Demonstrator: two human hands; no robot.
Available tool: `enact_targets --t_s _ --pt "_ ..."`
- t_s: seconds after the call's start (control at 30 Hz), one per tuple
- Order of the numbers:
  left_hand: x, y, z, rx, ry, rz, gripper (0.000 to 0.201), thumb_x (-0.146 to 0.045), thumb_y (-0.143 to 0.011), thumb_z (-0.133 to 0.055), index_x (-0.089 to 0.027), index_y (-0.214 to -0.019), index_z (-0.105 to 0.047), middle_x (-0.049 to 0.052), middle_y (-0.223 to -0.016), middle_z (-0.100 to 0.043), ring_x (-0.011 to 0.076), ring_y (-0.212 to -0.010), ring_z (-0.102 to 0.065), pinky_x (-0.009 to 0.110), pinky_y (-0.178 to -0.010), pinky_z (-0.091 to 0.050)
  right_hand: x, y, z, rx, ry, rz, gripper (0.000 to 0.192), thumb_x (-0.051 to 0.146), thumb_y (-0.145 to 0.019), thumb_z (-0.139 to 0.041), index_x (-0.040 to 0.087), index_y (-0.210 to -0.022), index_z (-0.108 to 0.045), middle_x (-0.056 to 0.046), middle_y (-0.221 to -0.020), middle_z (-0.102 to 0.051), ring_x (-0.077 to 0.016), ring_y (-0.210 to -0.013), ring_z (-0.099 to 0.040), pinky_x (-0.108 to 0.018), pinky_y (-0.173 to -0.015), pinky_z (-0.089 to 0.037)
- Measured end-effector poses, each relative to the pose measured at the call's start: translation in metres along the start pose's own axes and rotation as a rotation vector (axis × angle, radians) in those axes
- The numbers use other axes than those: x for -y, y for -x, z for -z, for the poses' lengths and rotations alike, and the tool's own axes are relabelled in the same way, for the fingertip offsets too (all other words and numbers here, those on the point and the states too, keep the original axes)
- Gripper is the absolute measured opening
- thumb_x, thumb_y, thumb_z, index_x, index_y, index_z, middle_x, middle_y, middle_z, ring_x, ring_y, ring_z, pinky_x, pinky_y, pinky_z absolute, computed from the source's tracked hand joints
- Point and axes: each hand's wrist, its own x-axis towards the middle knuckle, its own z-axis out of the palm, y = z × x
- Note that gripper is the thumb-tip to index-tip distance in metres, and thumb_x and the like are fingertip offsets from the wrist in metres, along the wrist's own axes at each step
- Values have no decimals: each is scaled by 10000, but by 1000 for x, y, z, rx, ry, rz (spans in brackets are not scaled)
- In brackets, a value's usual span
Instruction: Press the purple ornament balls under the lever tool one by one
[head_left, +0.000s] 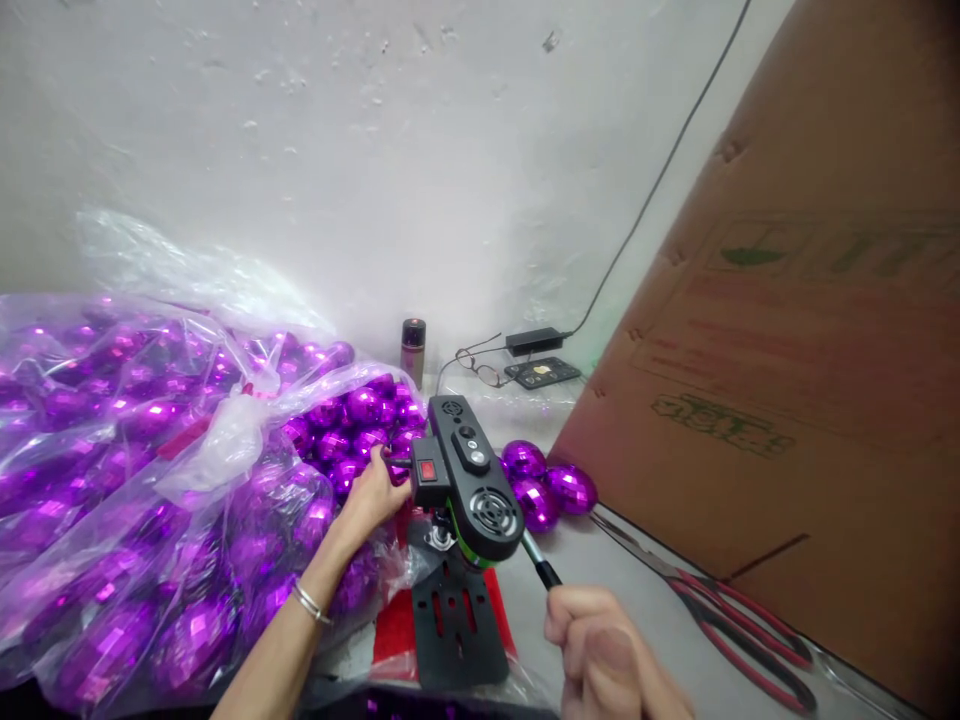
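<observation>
Nearest us, we find the right hand [604, 650] closed around a black-tipped rod [541, 563] that runs into the black machine [465, 480] on its slotted stand [456, 620], with red-handled scissors [720, 620] lying on the tabletop [637, 600] just to the right. The left hand [373, 495] reaches into the clear bag [150, 480] of purple faceted ornaments [360, 415], fingers curled on one beside the machine's red switch [427, 469]. Farther back we note three loose ornaments [547, 485], a flask [412, 350], spectacles [480, 365] and a cardboard box [795, 380] whose green and red printing is unreadable.
</observation>
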Motion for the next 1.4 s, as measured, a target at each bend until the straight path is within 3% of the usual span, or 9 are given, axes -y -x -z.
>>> enact_targets --t_s 0.13,0.27,0.4,0.53,0.6,0.7,0.93,1.2,1.4 --pt "14 20 39 -52 153 106 824 -547 -1051 -619 -163 -1748 -404 211 -1365 -838 395 -1168 -861 563 -1091 -649 7 -4 -2 8 23 -59 465 110 -1156 -567 204 -707 -494 43 -627 -504 -70 -483 -445 -263 -490 -292" --pt "40 83 59 -288 607 195 1024 -706 -816 -866 -273 -1672 -505 159 -1423 -809 413 -1211 -846 627 -1149 -647 17 -13 -4 16 43 -162 470 144 -1158 -584 204 -699 -507 38 -620 -494 -72 -480 -445 -273 -480 -280" --pt "46 155 12 -391 1094 292 1056 -807 -645 -974 -298 -1500 -618 155 -1314 -845 449 -1111 -869 583 -940 -752 16 -23 -1 96 21 -153 435 109 -1151 -588 203 -733 -513 47 -633 -511 -56 -500 -465 -249 -501 -313" --pt "38 185 -67 -321 1369 479 930 -829 -804 -871 -347 -1526 -537 111 -1171 -884 377 -893 -906 527 -831 -770 13 -27 4 139 25 -109 422 88 -1143 -584 206 -746 -505 50 -635 -515 -53 -497 -463 -250 -500 -325" --pt "35 183 -94 -286 1332 494 902 -835 -904 -778 -347 -1594 -462 108 -1224 -880 365 -969 -913 490 -859 -764 12 -27 6 173 18 -101 400 65 -1134 -573 208 -766 -507 49 -651 -526 -52 -507 -480 -243 -501 -341" --pt "36 174 -111 -297 1210 438 945 -827 -943 -748 -299 -1644 -398 142 -1272 -875 391 -1130 -893 490 -924 -758 11 -27 8 211 4 -69 381 19 -1113 -550 213 -789 -496 45 -676 -546 -57 -533 -512 -234 -504 -369" --pt "46 170 -116 -321 988 319 715 -611 -1054 -654 -299 -1677 -492 161 -1639 -729 359 -1442 -776 450 -1146 -689 13 -24 10 217 3 -75 363 9 -1121 -533 217 -825 -511 46 -699 -530 -61 -555 -529 -232 -513 -386" --pt "51 169 -140 -303 696 139 813 -629 -934 -804 -211 -1604 -613 179 -1649 -725 403 -1535 -699 517 -1294 -585 18 -24 7 198 27 -105 357 -15 -1100 -530 220 -831 -517 41 -711 -539 -68 -563 -522 -238 -518 -388" --pt "62 153 -136 -286 557 8 775 -530 -932 -867 -190 -1599 -666 203 -1640 -729 431 -1562 -672 575 -1312 -573 33 -23 2 158 76 -246 366 -6 -1112 -517 233 -834 -504 40 -735 -530 -91 -616 -491 -290 -589 -354"
